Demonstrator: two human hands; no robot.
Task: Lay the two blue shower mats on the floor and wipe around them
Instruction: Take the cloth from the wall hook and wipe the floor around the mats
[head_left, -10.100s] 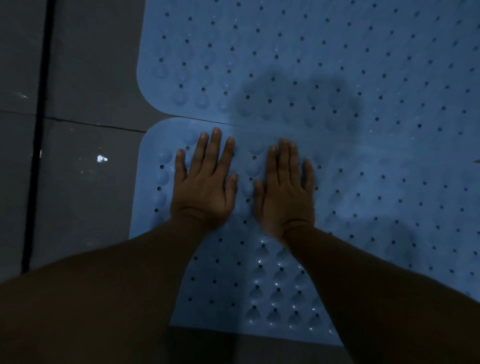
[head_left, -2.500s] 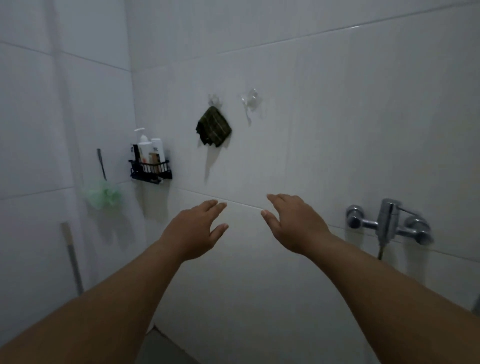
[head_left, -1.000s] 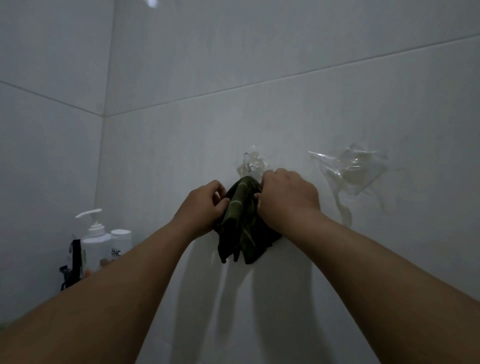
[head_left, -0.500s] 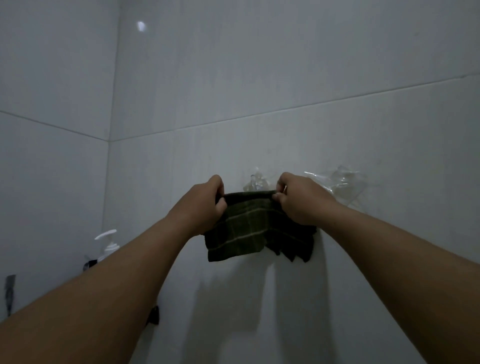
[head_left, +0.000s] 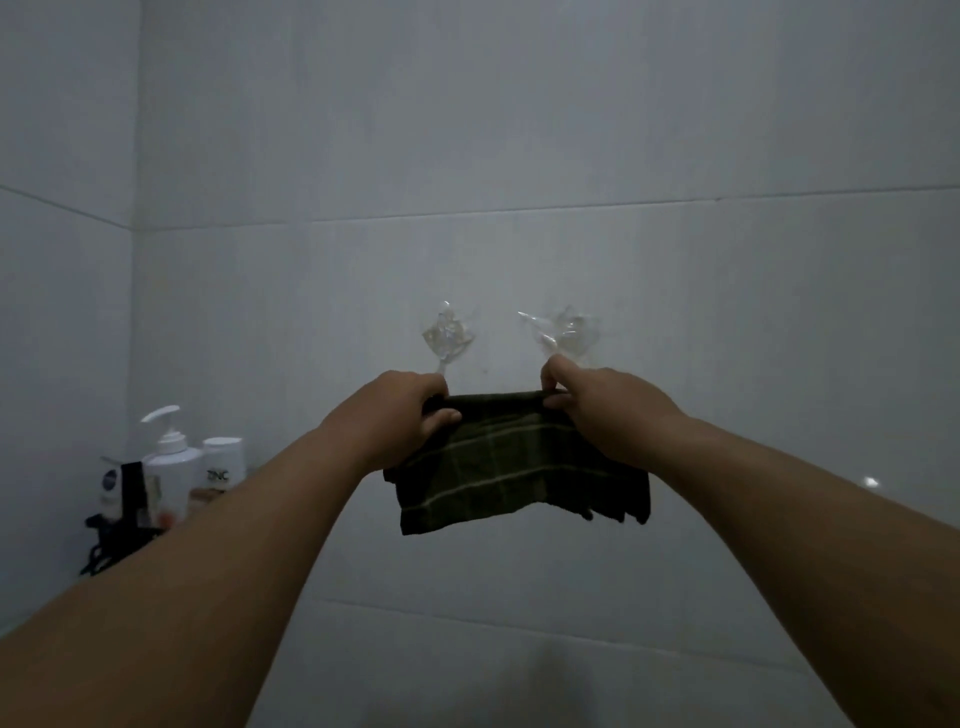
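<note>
Head view: cloth (head_left: 498, 462) now off hook, stretched between left hand (head_left: 400, 415) and right hand (head_left: 602, 410).

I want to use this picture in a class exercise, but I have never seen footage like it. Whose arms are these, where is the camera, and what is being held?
No machine here: a person wears a wide-angle camera on the head, so you look out along their own two bare arms. The left hand and right hand each pinch a top corner of a dark green checked cloth, holding it spread in front of a white tiled wall. Just above, two clear plastic hooks stick to the wall, both bare. At the lower left, a black wall rack holds a white pump bottle and other toiletries. The floor and the mats are out of view.
</note>
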